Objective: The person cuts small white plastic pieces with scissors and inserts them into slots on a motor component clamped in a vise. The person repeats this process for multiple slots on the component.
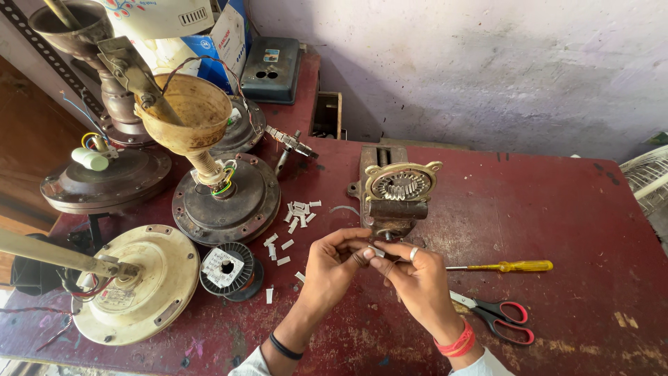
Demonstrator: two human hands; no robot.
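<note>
We hold a small pale grey folded slip of insulating paper (376,251) pinched between the fingertips of both hands, just above the worn dark red tabletop (557,209) and directly in front of the rusty bench vise (390,209). Our left hand (334,268) closes thumb and forefinger on one end of the slip; our right hand (417,275), ring on one finger and red thread at the wrist, grips the other end. The slip is short, narrow, creased, matt. More white slips of the same kind (296,216) lie scattered left of the vise. The vise clamps a round cream-rimmed slotted metal stator (402,183). A black spool of copper wire with a square white label on its face (226,268) sits near our left forearm. A blue and white cardboard box (226,42) stands at the far left corner, beside a dark grey plastic casing with a small coloured sticker on top (273,66). A yellow-handled screwdriver (511,266) and red-and-black-handled scissors (497,317) lie right of our right hand.
</note>
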